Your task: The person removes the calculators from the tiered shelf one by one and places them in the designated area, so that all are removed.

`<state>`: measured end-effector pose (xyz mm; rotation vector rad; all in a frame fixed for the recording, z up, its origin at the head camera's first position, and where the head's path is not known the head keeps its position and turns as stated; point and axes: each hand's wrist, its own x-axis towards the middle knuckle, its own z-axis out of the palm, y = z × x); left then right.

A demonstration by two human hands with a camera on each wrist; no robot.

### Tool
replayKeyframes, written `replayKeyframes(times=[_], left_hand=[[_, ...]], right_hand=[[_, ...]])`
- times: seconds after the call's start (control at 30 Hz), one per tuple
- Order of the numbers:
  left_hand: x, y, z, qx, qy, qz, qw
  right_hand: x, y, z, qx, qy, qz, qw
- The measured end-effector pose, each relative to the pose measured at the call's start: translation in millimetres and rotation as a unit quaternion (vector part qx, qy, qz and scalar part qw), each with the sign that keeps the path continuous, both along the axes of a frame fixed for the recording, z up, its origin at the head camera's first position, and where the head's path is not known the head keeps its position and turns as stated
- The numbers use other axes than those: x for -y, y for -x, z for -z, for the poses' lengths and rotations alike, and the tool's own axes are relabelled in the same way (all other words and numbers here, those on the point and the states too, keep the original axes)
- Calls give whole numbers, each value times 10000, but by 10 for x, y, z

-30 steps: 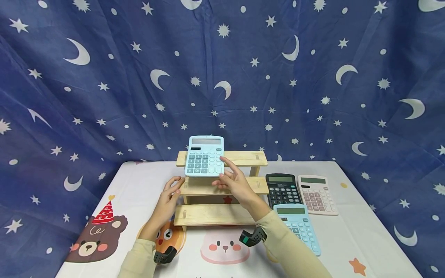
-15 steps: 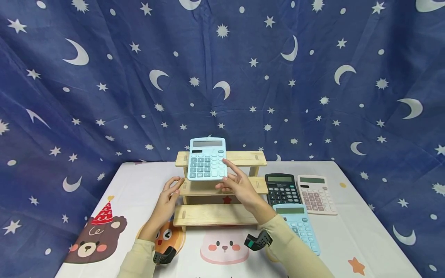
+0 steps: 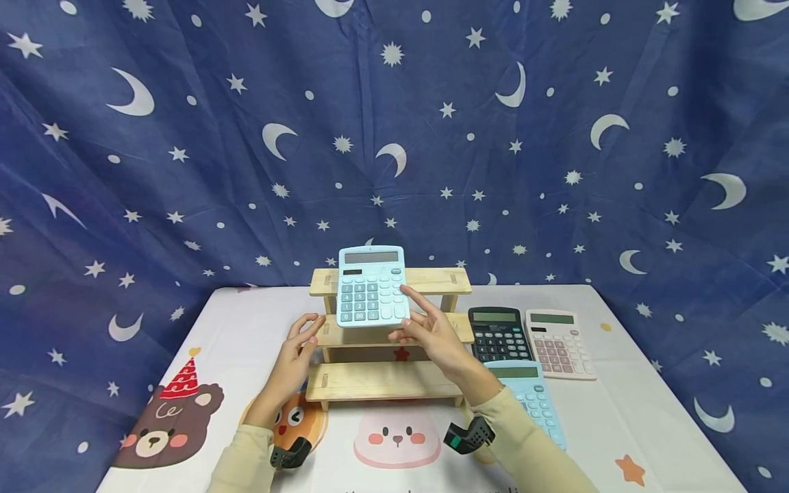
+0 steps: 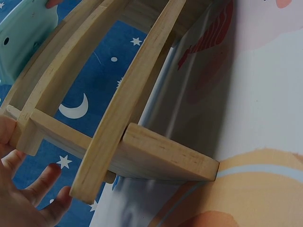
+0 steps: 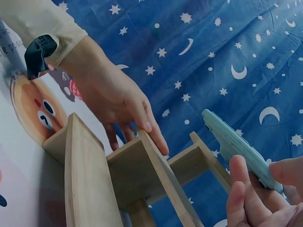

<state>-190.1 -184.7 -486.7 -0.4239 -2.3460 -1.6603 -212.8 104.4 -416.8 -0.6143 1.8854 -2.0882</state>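
My right hand point(image 3: 431, 337) pinches a light blue calculator point(image 3: 372, 287) by its lower right corner. Keys and screen face me, tilted up, in front of the upper tiers of a wooden three-tier stand point(image 3: 382, 380). In the right wrist view the calculator point(image 5: 241, 149) shows edge-on, apart from the wood, with thumb and fingers on its lower end. My left hand point(image 3: 294, 356) rests on the left end of the middle tier. The left wrist view shows its fingers point(image 4: 45, 182) loosely spread beside the stand point(image 4: 128, 101), with part of the calculator's back point(image 4: 23, 40) above.
Right of the stand lie a black calculator point(image 3: 498, 334), a pink and white calculator point(image 3: 561, 344) and another light blue calculator point(image 3: 531, 397), partly behind my right forearm. The white cartoon tablecloth point(image 3: 653, 418) reaches a blue star-patterned curtain point(image 3: 431, 171) behind.
The right hand has brought the held calculator slightly right, down and closer to me, away from the top tier. The left hand stays at the middle tier.
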Motion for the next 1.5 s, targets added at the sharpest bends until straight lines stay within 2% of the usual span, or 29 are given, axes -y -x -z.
replayKeyframes(times=[0.4, 0.7, 0.93, 1.3, 1.5], left_hand=[[0, 16, -13, 42, -70, 31, 10000], [5, -7, -10, 85, 146, -156, 9997], [24, 5, 10, 175, 73, -64, 9998], [35, 9, 14, 114, 100, -50, 9999], [24, 5, 12, 148, 95, -29, 9998]], right_hand=[[-118, -105, -31, -65, -50, -109, 9999], [-205, -189, -60, -58, -135, -180, 9997], [-269, -250, -80, -178, -84, -185, 9996], [-425, -333, -85, -331, -63, -184, 9993], [-549, -376, -59, -469, -209, -155, 9986]])
